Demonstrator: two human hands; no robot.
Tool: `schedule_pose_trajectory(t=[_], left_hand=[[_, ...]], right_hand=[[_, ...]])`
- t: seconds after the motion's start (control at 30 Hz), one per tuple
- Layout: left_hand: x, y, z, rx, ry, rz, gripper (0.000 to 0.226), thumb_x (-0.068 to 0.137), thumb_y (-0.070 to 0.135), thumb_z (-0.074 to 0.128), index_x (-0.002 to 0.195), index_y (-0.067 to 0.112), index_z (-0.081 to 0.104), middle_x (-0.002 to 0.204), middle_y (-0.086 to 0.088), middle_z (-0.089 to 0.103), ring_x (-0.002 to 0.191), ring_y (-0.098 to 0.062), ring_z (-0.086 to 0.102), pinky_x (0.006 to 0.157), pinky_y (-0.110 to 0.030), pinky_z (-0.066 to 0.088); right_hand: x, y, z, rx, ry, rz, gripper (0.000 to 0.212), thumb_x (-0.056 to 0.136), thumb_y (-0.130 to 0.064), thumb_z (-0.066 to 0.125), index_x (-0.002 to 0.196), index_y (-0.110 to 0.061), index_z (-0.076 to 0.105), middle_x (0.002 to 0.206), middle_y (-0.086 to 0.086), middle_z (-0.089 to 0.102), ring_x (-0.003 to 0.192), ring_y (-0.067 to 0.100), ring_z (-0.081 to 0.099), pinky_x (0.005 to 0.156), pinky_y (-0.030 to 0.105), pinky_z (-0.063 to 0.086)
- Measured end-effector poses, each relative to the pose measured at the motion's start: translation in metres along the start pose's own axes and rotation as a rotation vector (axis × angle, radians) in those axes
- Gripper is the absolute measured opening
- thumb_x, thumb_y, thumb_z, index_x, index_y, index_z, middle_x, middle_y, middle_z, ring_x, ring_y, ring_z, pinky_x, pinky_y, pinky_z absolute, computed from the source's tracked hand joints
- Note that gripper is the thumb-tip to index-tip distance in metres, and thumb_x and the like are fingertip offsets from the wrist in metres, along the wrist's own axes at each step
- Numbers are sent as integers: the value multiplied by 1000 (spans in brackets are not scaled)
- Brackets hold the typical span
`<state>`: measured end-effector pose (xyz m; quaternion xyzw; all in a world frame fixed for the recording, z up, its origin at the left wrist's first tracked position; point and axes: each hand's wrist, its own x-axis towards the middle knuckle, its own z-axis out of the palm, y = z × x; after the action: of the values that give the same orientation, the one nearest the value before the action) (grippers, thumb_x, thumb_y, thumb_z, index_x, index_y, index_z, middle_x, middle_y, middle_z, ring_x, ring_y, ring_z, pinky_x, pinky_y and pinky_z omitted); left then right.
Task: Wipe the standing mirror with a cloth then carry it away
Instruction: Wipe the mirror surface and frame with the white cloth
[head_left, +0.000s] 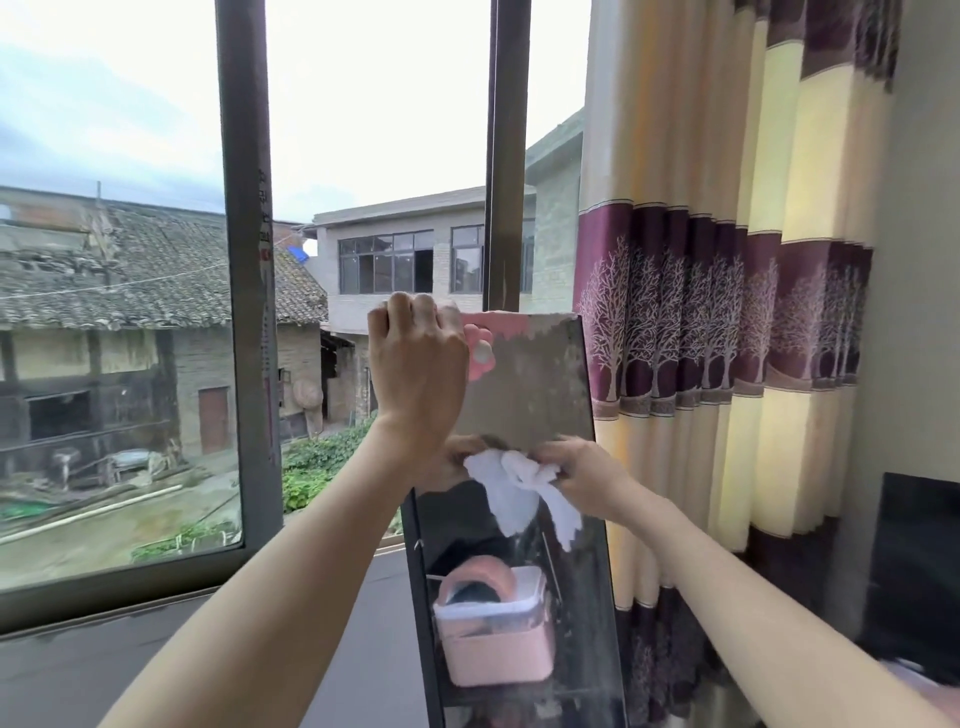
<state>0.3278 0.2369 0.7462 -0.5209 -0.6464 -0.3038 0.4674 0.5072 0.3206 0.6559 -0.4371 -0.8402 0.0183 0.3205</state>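
Observation:
A tall standing mirror (535, 395) with a thin dark frame stands upright on the dark window sill, in front of the window. A pink flower ornament (480, 353) sits near its top left corner. My left hand (418, 364) grips the mirror's top left edge. Lower down, my right hand (582, 473) presses a crumpled white cloth (519, 483) against the glass at mid height. The glass reflects my hand and a pink and white box.
A dark window sill (156, 654) runs below the window. A window frame post (249, 260) stands to the left, another (506, 156) behind the mirror. A striped curtain (727, 312) hangs right beside the mirror. A black screen (919, 571) sits at far right.

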Motion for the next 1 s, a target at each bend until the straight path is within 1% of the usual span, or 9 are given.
schedule_pose_trajectory(t=[0.03, 0.07, 0.13, 0.17, 0.23, 0.37, 0.57, 0.87, 1.0], left_hand=[[1, -1, -1, 31, -6, 8, 28, 94, 25, 39, 110, 11, 58, 104, -6, 62, 101, -27, 53, 87, -36, 41], [1, -2, -3, 54, -35, 19, 29, 94, 27, 38, 110, 11, 57, 104, -6, 61, 101, -26, 53, 87, -35, 41], [6, 0, -4, 77, -96, 53, 30, 94, 31, 41, 111, 9, 55, 106, -7, 59, 103, -27, 51, 88, -37, 39], [10, 4, -4, 81, -111, 69, 34, 94, 35, 43, 110, 8, 55, 107, -8, 58, 103, -28, 51, 88, -38, 38], [20, 17, -5, 85, -142, 93, 46, 95, 45, 39, 106, 5, 57, 105, -11, 58, 98, -28, 53, 87, -37, 38], [26, 37, 3, 116, -180, 86, 61, 91, 58, 31, 106, 4, 56, 101, -14, 61, 91, -26, 56, 81, -35, 37], [32, 29, 24, 136, -85, 130, 54, 85, 62, 38, 87, 12, 60, 86, -6, 65, 78, -20, 58, 72, -30, 40], [42, 27, 43, -39, -111, 130, 48, 87, 50, 37, 89, 8, 60, 92, -10, 65, 84, -23, 59, 79, -34, 38], [45, 24, 48, -39, -102, 133, 51, 88, 54, 35, 90, 9, 59, 93, -10, 65, 84, -23, 59, 79, -34, 38]], right_hand=[[-2, 6, -6, -9, -26, 56, 45, 77, 0, 44, 71, -40, 63, 77, -9, 56, 90, 24, 54, 71, 28, 40], [-3, 9, -12, 15, -5, 126, 43, 78, -3, 46, 75, -41, 65, 83, -4, 63, 95, 23, 54, 75, 30, 42], [4, 10, -22, -16, 200, 238, 34, 82, -8, 48, 101, -29, 68, 107, 6, 67, 109, 27, 51, 83, 36, 45], [8, 7, -26, -54, 314, 253, 32, 83, -9, 48, 107, -23, 66, 111, 8, 67, 110, 29, 50, 81, 36, 45], [20, -1, -35, -48, 466, 225, 30, 85, -9, 47, 107, -18, 64, 111, 10, 66, 106, 33, 52, 76, 37, 44], [37, -13, -44, 32, 584, 236, 26, 90, -12, 45, 109, -14, 62, 108, 16, 64, 102, 37, 55, 75, 41, 46], [40, -12, -51, -51, 707, 268, 28, 89, -9, 45, 111, -14, 63, 108, 16, 64, 102, 36, 56, 74, 38, 43], [54, -11, -60, -127, 676, 277, 30, 92, -15, 41, 110, -16, 63, 111, 15, 59, 103, 35, 52, 69, 38, 42], [66, -12, -60, -156, 714, 235, 29, 90, -18, 45, 113, -14, 62, 115, 13, 58, 107, 33, 49, 73, 37, 42]])
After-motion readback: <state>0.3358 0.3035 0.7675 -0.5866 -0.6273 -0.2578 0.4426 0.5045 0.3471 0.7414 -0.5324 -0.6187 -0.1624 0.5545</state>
